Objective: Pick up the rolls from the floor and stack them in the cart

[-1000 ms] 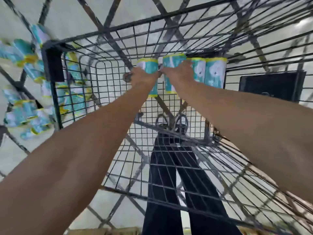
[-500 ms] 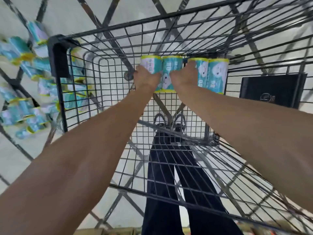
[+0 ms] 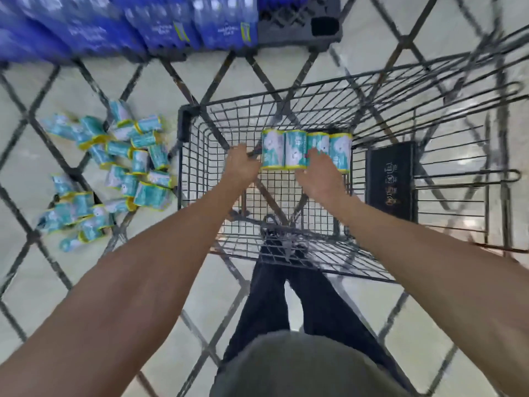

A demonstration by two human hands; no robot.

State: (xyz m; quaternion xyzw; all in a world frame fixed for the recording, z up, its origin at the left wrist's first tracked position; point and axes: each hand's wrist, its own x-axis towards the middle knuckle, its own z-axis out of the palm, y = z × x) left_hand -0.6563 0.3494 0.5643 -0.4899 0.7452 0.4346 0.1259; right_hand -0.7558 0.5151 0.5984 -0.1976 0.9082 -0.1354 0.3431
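The cart [image 3: 286,98] is open on top; its wire walls block the sides.

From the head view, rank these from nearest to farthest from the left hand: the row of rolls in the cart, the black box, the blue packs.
1. Row of rolls: just right of the left hand, inside the cart.
2. Black box: farther right, beyond the rolls.
3. Blue packs: outside the cart, top of view.

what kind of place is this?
Probably a shop or its stockroom. A wire shopping cart stands on a tiled floor, blue shrink-wrapped multipacks are stacked behind it, and many identical teal-wrapped rolls lie in a heap on the floor.
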